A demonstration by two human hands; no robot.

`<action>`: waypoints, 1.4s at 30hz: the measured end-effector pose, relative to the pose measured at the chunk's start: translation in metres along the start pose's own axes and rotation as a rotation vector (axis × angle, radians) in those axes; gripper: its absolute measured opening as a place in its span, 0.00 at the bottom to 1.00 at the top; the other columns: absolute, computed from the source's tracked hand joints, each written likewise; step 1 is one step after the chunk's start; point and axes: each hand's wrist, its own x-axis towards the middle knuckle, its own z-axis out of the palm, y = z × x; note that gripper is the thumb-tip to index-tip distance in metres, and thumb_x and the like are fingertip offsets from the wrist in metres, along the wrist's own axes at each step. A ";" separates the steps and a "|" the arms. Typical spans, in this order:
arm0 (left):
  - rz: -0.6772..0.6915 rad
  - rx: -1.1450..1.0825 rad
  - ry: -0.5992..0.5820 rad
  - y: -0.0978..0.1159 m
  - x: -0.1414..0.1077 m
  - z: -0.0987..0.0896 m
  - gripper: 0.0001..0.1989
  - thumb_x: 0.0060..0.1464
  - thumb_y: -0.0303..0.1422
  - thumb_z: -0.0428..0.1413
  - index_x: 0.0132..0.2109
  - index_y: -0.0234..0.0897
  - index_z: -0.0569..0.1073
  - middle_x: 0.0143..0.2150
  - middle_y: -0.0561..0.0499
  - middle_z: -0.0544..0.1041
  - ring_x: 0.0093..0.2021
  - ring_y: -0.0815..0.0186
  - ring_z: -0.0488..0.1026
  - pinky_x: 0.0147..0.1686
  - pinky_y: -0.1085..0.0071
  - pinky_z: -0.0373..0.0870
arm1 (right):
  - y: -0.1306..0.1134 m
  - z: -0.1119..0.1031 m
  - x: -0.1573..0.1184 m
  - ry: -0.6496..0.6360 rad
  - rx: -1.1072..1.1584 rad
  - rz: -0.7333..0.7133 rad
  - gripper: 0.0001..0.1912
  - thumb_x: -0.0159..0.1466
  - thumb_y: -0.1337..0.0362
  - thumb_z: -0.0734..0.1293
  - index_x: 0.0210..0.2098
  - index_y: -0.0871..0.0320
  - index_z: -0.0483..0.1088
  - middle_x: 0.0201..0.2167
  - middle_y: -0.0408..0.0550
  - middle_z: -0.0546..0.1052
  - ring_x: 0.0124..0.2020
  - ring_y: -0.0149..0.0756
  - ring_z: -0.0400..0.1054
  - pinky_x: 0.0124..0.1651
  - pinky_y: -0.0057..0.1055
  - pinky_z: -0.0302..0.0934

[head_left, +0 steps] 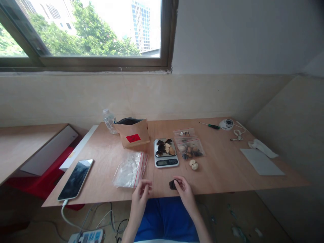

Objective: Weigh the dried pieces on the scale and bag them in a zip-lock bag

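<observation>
Wooden surface (217, 179): right grip (184, 188) is pinching a dark piece (172, 184).
It is jutting leftward from the fingertips; left grip (140, 191) is curling half-open.

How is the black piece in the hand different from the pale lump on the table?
The black piece is very dark, while the pale lump is cream-coloured. The black piece is held in the right hand; the pale lump rests on the table, untouched. Both are smaller than the scale.

I'm seeing daylight through a brown-framed sliding window (101, 63), pale wall (235, 37) alongside, wooden desk (217, 175) below, dim floor (244, 209) underneath!
</observation>
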 end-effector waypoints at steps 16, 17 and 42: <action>0.344 0.753 0.257 -0.036 0.050 -0.051 0.16 0.54 0.42 0.48 0.44 0.36 0.70 0.40 0.44 0.69 0.42 0.56 0.67 0.43 0.57 0.65 | -0.007 -0.007 0.002 -0.033 -0.011 0.112 0.24 0.53 0.46 0.65 0.38 0.60 0.70 0.31 0.51 0.74 0.32 0.40 0.69 0.30 0.32 0.64; 0.334 0.760 0.253 -0.037 0.051 -0.051 0.16 0.54 0.42 0.48 0.43 0.37 0.70 0.40 0.44 0.69 0.41 0.56 0.67 0.43 0.57 0.65 | -0.006 -0.007 0.003 -0.032 -0.015 0.109 0.23 0.53 0.46 0.65 0.38 0.60 0.70 0.30 0.51 0.73 0.32 0.40 0.69 0.30 0.32 0.64; 0.262 0.897 0.280 -0.029 0.045 -0.041 0.15 0.57 0.42 0.45 0.44 0.37 0.67 0.42 0.45 0.68 0.42 0.56 0.65 0.43 0.58 0.64 | -0.053 -0.013 0.162 0.146 -0.241 -0.390 0.13 0.55 0.61 0.61 0.39 0.58 0.68 0.35 0.51 0.75 0.36 0.38 0.68 0.41 0.35 0.62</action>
